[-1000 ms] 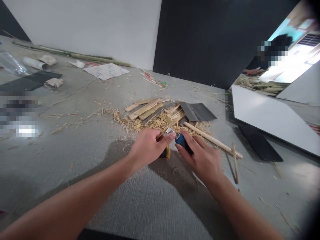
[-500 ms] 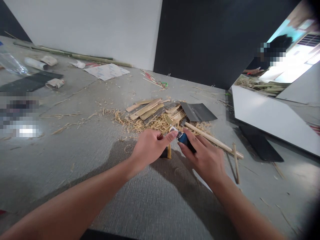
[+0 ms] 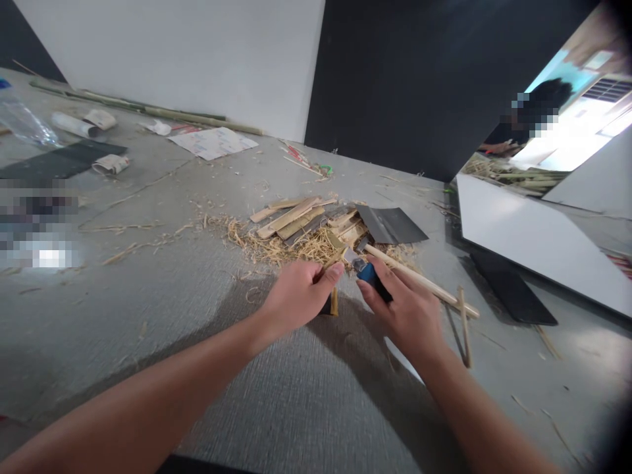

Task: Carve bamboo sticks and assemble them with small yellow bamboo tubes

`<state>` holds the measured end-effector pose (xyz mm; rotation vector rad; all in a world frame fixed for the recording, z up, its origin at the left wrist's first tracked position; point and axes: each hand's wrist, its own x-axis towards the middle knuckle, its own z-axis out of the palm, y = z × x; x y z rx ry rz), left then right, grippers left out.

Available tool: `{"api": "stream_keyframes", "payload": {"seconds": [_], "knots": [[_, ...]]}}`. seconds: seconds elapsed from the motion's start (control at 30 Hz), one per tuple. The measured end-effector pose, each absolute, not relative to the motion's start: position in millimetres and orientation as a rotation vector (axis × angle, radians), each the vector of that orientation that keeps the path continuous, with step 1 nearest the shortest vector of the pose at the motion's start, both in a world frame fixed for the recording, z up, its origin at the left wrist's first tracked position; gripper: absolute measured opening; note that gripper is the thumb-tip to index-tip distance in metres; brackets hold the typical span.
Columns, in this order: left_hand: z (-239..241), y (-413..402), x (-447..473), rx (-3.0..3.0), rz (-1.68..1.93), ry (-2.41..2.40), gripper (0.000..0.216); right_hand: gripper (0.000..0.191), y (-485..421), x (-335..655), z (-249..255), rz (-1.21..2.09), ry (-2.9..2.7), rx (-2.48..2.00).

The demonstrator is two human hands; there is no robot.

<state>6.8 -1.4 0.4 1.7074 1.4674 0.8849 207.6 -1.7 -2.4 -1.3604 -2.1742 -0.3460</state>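
Note:
My left hand (image 3: 301, 293) is closed, with thumb and fingers pinching a thin bamboo strip (image 3: 336, 257). Most of that strip is hidden by the hand. In my right hand (image 3: 409, 306) is a knife (image 3: 366, 271) with a blue and black handle, and the fingers are wrapped round it. Its short, wide blade lies close to the strip and my left thumb; whether it touches the strip I cannot tell. Under my left hand shows a dark piece with a yellow edge (image 3: 334, 303). Just beyond both hands lies a heap of bamboo shavings (image 3: 281, 249).
Split bamboo slats (image 3: 291, 218) and a dark sheet (image 3: 392, 224) lie on the heap. A hammer-like tool with a long wooden handle (image 3: 424, 280) rests to the right. Further right are a black slab (image 3: 513, 289) and a white panel (image 3: 533, 230). A person (image 3: 523, 125) is at the back right.
My right hand and the knife have moved slightly right, away from my left thumb, and more of the blade shows. My left hand has shifted a little left, still pinching the strip.

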Motion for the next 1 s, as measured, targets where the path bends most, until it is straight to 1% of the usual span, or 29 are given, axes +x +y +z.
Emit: {"api": "stream_keyframes", "payload": {"seconds": [0.2,0.6,0.8,0.9,1.0], "knots": [[5.0,-3.3,6.5,1.611,0.988,1.259,0.036,0.044,-3.3,205.4,-2.2,-0.39,-2.152,-1.393],[1.3,-5.4,6.1,1.037,0.853,0.79,0.031,0.041,-5.2,205.1,-2.1,-0.195,-2.158,-1.303],[3.2,-5.0,8.4,1.064,0.916,0.825,0.03,0.04,-4.4,207.2,-0.6,-0.162,-2.158,-1.239],[4.2,-4.1,8.1,1.127,0.958,0.878,0.027,0.034,-6.9,208.2,2.6,-0.116,-2.149,-1.181],[2.9,-4.1,7.4,1.295,0.97,0.964,0.029,0.03,-10.3,207.3,3.2,-0.063,-2.034,-1.163]]}}
